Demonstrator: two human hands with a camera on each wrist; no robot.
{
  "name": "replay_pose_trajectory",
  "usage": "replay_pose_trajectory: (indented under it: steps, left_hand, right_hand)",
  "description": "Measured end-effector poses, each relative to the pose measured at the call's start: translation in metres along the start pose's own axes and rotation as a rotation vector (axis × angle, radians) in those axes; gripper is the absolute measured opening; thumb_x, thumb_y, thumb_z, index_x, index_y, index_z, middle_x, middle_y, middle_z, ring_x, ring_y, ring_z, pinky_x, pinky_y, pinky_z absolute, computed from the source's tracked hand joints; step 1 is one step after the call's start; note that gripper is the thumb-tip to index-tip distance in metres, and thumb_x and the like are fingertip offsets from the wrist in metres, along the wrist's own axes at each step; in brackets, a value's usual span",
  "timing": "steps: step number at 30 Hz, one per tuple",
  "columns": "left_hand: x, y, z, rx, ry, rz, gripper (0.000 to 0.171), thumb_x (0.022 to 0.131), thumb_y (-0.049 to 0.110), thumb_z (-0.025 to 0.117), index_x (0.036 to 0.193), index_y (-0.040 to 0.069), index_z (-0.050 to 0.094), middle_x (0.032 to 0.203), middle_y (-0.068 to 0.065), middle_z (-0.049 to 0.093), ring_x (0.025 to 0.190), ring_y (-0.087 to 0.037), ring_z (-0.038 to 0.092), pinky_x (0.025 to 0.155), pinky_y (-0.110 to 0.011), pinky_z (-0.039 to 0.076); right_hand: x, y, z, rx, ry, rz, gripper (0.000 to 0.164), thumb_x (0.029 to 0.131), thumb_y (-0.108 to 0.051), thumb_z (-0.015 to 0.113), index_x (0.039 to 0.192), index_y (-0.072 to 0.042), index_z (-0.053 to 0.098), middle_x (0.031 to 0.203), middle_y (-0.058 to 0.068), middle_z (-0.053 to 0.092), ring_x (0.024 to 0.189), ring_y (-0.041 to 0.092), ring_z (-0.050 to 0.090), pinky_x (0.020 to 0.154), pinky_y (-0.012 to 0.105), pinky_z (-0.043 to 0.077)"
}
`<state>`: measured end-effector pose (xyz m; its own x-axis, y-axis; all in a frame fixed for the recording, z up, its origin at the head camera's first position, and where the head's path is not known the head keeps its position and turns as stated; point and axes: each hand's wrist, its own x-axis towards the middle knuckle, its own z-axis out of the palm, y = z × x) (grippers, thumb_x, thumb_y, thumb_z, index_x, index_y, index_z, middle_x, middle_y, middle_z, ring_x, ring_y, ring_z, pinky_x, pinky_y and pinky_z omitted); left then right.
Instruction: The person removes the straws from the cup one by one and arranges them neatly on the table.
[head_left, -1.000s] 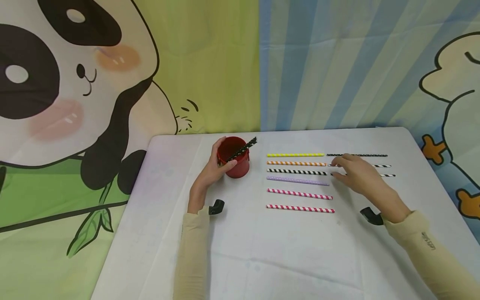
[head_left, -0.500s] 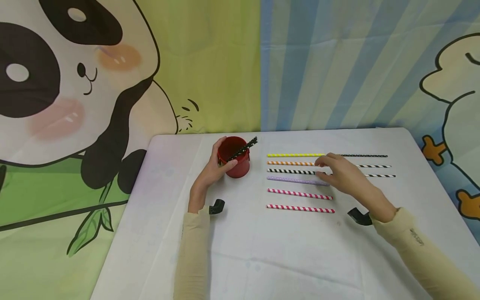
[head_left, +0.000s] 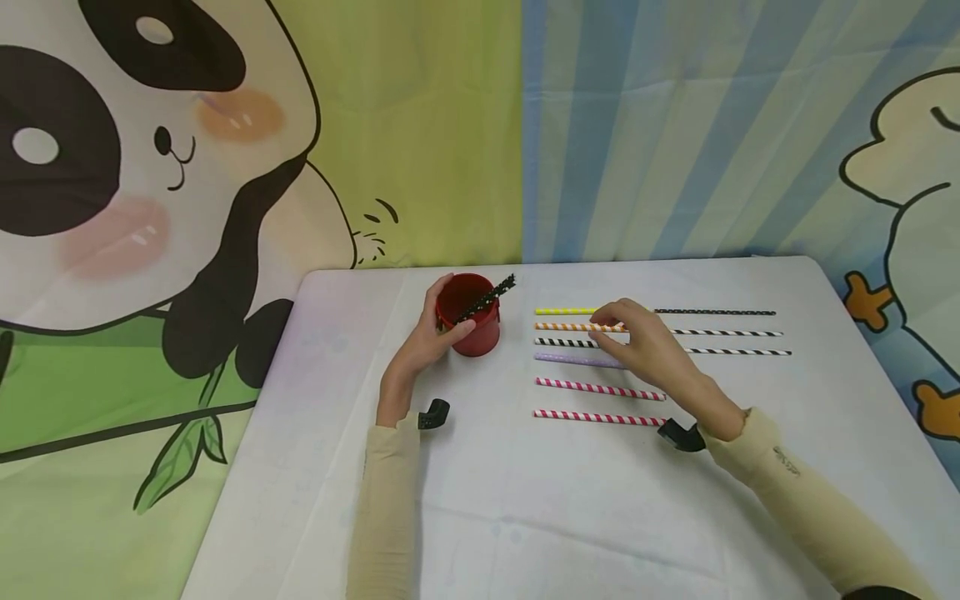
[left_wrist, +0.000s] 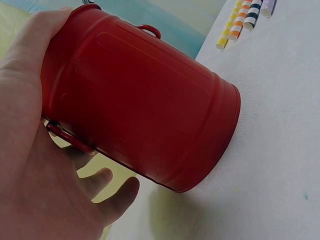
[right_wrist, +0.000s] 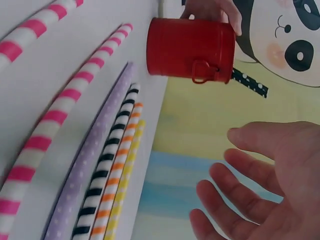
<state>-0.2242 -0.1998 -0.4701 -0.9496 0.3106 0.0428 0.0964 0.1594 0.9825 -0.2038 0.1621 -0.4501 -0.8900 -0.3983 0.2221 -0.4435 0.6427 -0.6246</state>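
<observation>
A small red metal bucket with side loops stands on the white-covered table, and a black straw with white dots leans out over its rim. My left hand grips the bucket from the left, near its rim. My right hand is over the rows of paper straws, with nothing between its spread thumb and fingers. Under or beside it lie a yellow straw, an orange-striped straw, a black-striped straw and a purple dotted straw, each partly covered by the hand in the head view.
Two pink-striped straws lie nearer the front. On the right are a black dotted straw and two more black-striped straws. A cloth printed with a panda hangs behind the table.
My right hand has moved left across the straws, off the right-hand row and over the left-hand row. The left hand and the bucket have stayed in place.
</observation>
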Motion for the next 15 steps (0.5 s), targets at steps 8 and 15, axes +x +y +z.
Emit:
replay_pose_trajectory:
  steps: [8,15]
  left_hand:
    - [0.0,0.001,0.0,-0.004,-0.001,-0.013,0.087,0.093,0.013,0.066,0.16,0.015,0.01,0.157,-0.017,0.03,0.147,-0.037,0.027,0.115,-0.059,0.035]
    - [-0.001,0.002,0.0,0.006,-0.002,-0.017,0.087,0.093,0.013,0.066,0.16,0.016,0.01,0.157,-0.015,0.03,0.147,-0.034,0.027,0.115,-0.059,0.036]
  right_hand:
    - [0.014,-0.019,0.023,0.221,0.077,0.025,0.018,0.094,-0.026,0.071,0.109,-0.015,0.07,0.11,0.001,0.068,0.104,0.02,0.065,0.09,0.044,0.054]
    - [0.03,-0.033,0.047,0.399,0.07,0.12,0.021,0.095,-0.033,0.07,0.107,-0.017,0.069,0.108,0.0,0.069,0.102,0.016,0.065,0.094,0.044,0.053]
